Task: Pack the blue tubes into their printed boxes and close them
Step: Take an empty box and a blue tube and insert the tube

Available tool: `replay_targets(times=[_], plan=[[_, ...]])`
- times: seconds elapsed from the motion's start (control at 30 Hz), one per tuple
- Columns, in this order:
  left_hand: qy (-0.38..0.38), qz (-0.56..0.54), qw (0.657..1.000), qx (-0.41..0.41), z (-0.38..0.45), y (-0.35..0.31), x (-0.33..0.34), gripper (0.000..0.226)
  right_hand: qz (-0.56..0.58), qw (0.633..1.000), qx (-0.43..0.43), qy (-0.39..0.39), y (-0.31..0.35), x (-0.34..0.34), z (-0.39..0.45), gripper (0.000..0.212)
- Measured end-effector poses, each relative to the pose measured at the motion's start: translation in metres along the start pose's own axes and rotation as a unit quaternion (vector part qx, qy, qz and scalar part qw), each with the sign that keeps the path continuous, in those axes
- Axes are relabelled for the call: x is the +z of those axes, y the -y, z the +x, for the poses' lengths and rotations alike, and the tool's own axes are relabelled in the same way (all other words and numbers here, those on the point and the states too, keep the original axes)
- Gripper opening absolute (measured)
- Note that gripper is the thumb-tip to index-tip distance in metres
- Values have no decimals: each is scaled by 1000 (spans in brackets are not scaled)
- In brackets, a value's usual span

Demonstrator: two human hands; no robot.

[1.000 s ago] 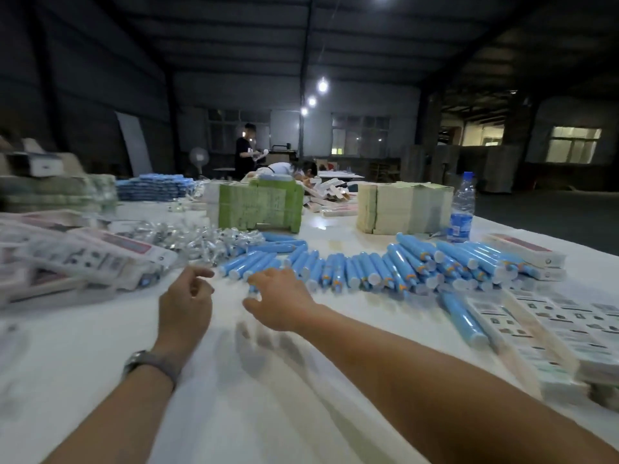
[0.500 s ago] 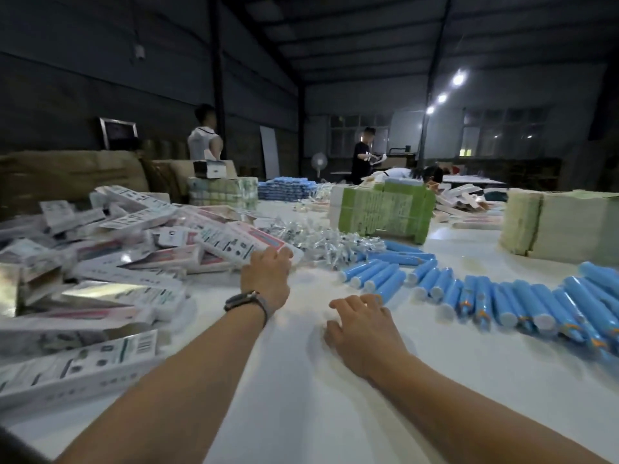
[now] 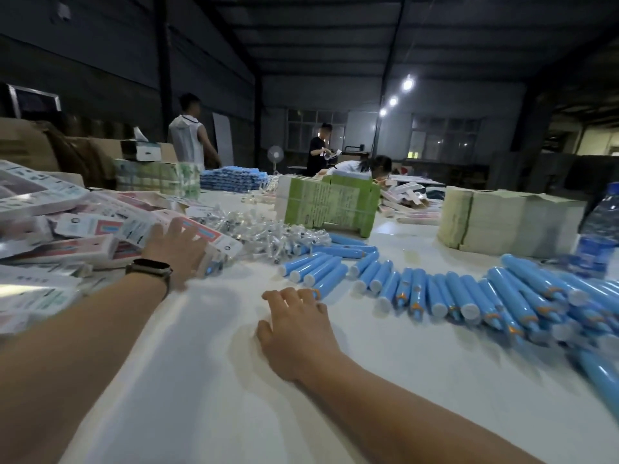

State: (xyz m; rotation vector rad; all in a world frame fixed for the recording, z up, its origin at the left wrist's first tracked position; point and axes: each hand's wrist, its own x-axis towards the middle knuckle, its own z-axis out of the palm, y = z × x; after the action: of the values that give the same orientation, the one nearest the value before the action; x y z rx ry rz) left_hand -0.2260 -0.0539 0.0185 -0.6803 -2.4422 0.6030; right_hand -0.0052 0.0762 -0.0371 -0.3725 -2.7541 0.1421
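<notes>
Several blue tubes (image 3: 435,289) with white caps lie in a long row across the white table (image 3: 207,380), from the middle to the right edge. A heap of printed boxes (image 3: 83,226), white with pink and teal print, covers the left side. My left hand (image 3: 176,249), with a watch on the wrist, rests with spread fingers on a box at the heap's right end. My right hand (image 3: 296,326) lies flat on the table, its fingertips next to the nearest tube in the row. Neither hand holds anything.
A pile of small clear-wrapped items (image 3: 264,232) lies behind the tubes. Behind it stand a green carton (image 3: 330,204) and a pale paper stack (image 3: 502,219). A water bottle (image 3: 599,229) stands at the right. Three people work farther back.
The view has swung left. My left hand has gone from the table beside the tubes out onto the box heap. My right hand has drawn back a little from the row and flattened.
</notes>
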Motion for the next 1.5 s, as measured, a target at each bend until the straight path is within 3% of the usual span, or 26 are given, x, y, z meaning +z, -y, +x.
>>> replay_targets(times=[0.13, 0.2, 0.27, 0.3, 0.4, 0.5, 0.57, 0.7, 0.83, 1.0, 1.1, 1.23, 1.3, 1.4, 1.5], plan=[[-121, -154, 980, 24, -11, -10, -40, 50, -4, 1000, 19, -13, -3, 0, -5, 48], [-156, -376, 914, -1, -25, -20, -66, 51, 0, 999, 32, -15, -5, 1, -6, 49], [-180, -563, 806, -25, -43, -34, -86, 51, 22, 998, 52, -14, -5, 0, -6, 53], [-209, -603, 769, -30, -53, -41, -93, 52, 33, 997, 64, -7, -5, -1, -5, 56], [-285, -649, 705, -37, -79, -55, -103, 61, 58, 993, 98, 11, -2, -2, -2, 59], [-293, -713, 632, -78, -92, -56, -101, 66, 97, 985, 142, -6, -5, -1, 3, 56], [-268, -743, 602, -114, -95, -56, -91, 65, 107, 980, 170, -10, -9, -1, 9, 59], [-147, -786, 583, -144, -98, -60, -63, 50, 144, 975, 163, -36, -15, -7, 20, 66], [-161, -795, 568, -141, -101, -69, -59, 46, 19, 999, 40, -14, -38, -26, 29, 61], [-161, -826, 525, -127, -107, -77, -59, 46, -186, 979, 9, 83, -80, -50, 47, 39], [-154, -838, 514, -99, -108, -79, -64, 48, -244, 965, -56, 81, -83, -53, 58, 27], [-133, -864, 480, -76, -108, -81, -65, 32, -260, 955, -125, 75, -86, -47, 66, 19], [-139, -861, 482, -86, -105, -82, -64, 16, -210, 968, -131, 32, -84, -48, 66, 16], [-172, -836, 512, -99, -102, -80, -62, 10, 33, 982, -96, -159, -64, -64, 61, 17], [-208, -806, 543, -110, -99, -77, -58, 17, 318, 900, -71, -290, -32, -104, 53, 30]])
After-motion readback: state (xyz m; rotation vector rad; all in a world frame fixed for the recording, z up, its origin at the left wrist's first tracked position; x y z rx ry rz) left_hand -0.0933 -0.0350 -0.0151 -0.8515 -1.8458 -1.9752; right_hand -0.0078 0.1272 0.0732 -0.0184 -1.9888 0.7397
